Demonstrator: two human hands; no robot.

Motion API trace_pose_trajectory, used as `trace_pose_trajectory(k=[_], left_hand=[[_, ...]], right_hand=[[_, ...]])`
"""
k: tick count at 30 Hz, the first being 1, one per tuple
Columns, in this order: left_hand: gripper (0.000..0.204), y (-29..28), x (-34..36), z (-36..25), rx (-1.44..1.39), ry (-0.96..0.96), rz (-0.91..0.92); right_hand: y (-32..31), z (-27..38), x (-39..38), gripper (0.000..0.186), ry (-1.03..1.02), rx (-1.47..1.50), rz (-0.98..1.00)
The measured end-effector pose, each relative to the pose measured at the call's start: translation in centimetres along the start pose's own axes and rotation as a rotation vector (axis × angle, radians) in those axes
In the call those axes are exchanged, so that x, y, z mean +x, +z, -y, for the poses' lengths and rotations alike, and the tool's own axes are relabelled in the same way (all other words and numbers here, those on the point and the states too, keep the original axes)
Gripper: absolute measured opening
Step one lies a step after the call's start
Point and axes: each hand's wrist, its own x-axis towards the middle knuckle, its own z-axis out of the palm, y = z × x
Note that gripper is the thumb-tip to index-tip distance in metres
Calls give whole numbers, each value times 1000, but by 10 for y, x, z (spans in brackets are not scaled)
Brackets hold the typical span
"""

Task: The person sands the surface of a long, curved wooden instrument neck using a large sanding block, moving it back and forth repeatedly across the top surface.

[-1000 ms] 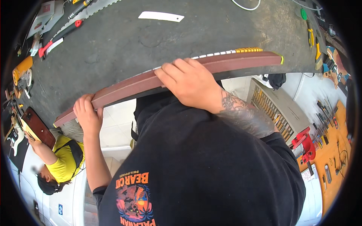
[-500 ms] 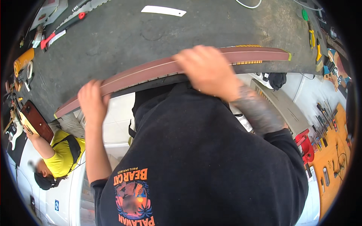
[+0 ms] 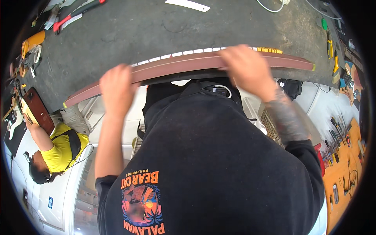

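Note:
A long reddish-brown bar (image 3: 176,62) with greenish-yellow end tips lies crosswise along the near edge of the dark workbench (image 3: 149,27). My left hand (image 3: 116,88) grips it left of the middle, fingers bent over its far side. Right of the middle, my right hand (image 3: 248,70) is closed over the bar in the same way, slightly blurred. From under the far side of the bar shows a strip of white and yellow segments (image 3: 188,52); the bar covers most of it, and its kind is unclear.
A white toothed blade (image 3: 188,4) lies farther back on the bench. At left are a red-handled tool (image 3: 66,22) and an orange roll (image 3: 33,42); at right, yellow-handled pliers (image 3: 329,46). A co-worker in yellow (image 3: 62,152) handles a brown panel (image 3: 38,109) at left.
The bar and both my hands have shifted rightward in the picture, as has the view. White segments now show beyond the bar's middle, and yellow ones no longer show on its near side.

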Motion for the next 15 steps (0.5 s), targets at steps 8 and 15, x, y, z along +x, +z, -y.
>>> trace_pose_trajectory(k=[8, 15], left_hand=[[53, 8, -9, -23, 9, 14, -6], [54, 7, -7, -48, -28, -69, 28]], right_hand=[[-11, -4, -18, 38, 1, -61, -18], [-11, -9, -34, 45, -17, -13, 9]])
